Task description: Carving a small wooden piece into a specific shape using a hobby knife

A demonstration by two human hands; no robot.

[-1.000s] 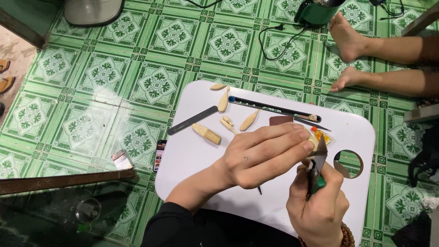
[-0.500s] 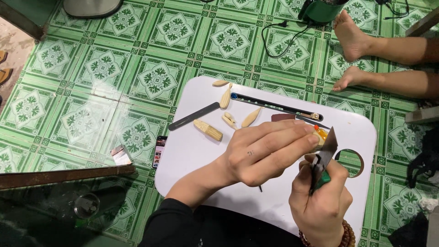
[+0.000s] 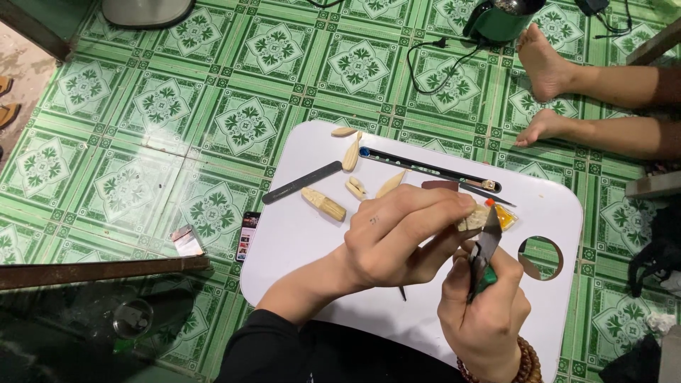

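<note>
Two hands work a small pale carving with a knife over a white table.

The left hand [image 3: 397, 237] pinches a small cream-coloured carved piece [image 3: 473, 218] between thumb and fingertips, holding it just above the white table [image 3: 312, 241], near its right half. The right hand [image 3: 486, 315] is closed around a green-handled knife [image 3: 484, 254], whose dark blade points up and touches the piece. On the table behind the hands lie several more pale carved pieces [image 3: 324, 204], a dark flat file [image 3: 301, 182] and a long black tool [image 3: 425, 167]. A round hole [image 3: 540, 257] is cut through the table near its right edge. A phone [image 3: 247, 235] lies on the green patterned floor tiles [image 3: 163, 106] beside the table's left edge. Another person's bare feet [image 3: 543, 92] rest on the tiles beyond the table.
</note>
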